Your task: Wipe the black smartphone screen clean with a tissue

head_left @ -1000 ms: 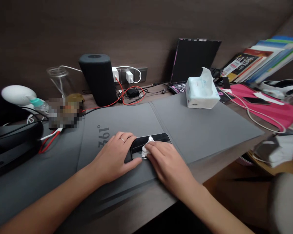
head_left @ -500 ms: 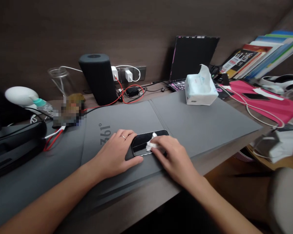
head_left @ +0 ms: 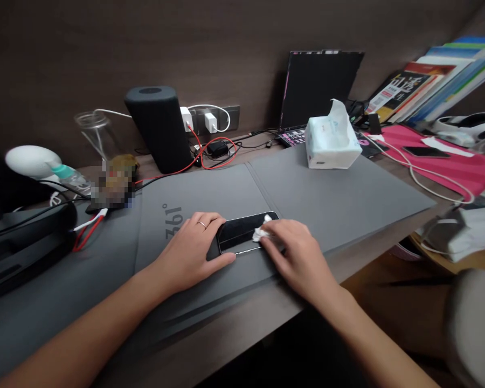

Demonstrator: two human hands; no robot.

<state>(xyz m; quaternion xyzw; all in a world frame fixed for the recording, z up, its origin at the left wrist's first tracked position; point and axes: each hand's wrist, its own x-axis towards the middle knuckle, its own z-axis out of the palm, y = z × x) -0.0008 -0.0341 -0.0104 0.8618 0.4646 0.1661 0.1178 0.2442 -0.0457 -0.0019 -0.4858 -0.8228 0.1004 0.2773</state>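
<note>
Phone (head_left: pixel 238 233), one: lying flat on the grey mat (head_left: pixel 347 202), dark glass face up, long side roughly along the desk (head_left: pixel 262 318), its right end partly hidden by the right hand (head_left: pixel 301 250). Left hand (head_left: pixel 192 245), ringed: at the phone's left end, fingers close together, thumb set wide along the near edge, the end held between; firmness of hold cannot be told. Right hand: thumb and fingertips pinching a crumpled white tissue (head_left: pixel 259 234) against the glass; remaining fingers curled, partly out of sight. Hazards, as judged: phone may skid or swivel, should the left hand slacken while the right presses sideways; tissue may tear or shed lint, being thin and bunched small; fingertips may smear the glass, should the wad slip from the pinch; glass may scratch, should grit lie under the wad, though none can be made out. Mat, creased near the phone's right end: may ruck or shift beneath it under a hard push. Desk's front edge, close by the right forearm: a fall seems possible only after a large slip. Tissue pack (head_left: pixel 329 145), one: farther back on the mat, well apart from both hands, little hazard.
</note>
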